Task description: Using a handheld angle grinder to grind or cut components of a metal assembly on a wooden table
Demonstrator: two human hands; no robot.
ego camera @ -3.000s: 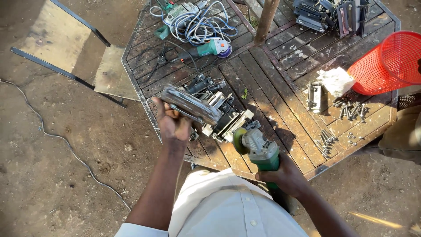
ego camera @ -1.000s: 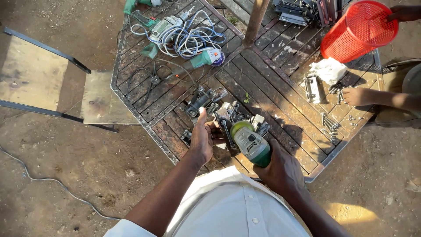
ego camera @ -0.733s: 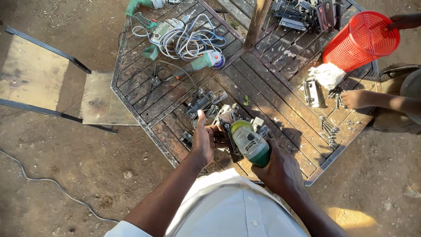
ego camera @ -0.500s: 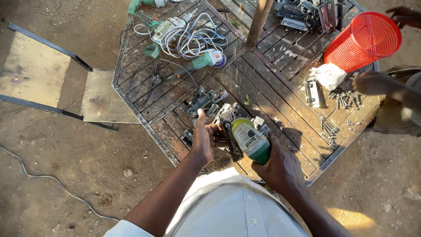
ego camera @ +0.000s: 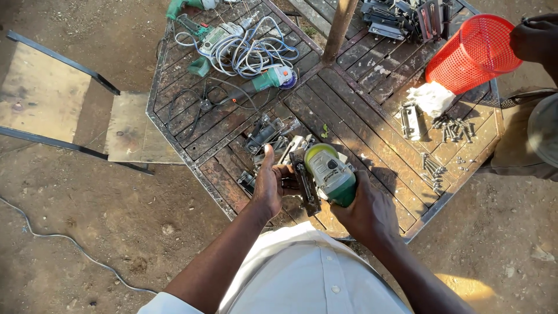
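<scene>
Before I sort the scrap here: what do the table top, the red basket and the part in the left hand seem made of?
Table top: weathered wooden slats, grey and unpainted, in a rusty-looking metal frame. Red basket: probably plastic, an evenly coloured perforated wall. Part held by the left hand: likely bare metal, dull grey with hard edges, though small.

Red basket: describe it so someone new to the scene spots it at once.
On the wooden slatted table, look to the far right corner. The red basket lies tilted there, above a white rag and loose bolts. It is the only red, perforated plastic thing among grey metal parts.
</scene>
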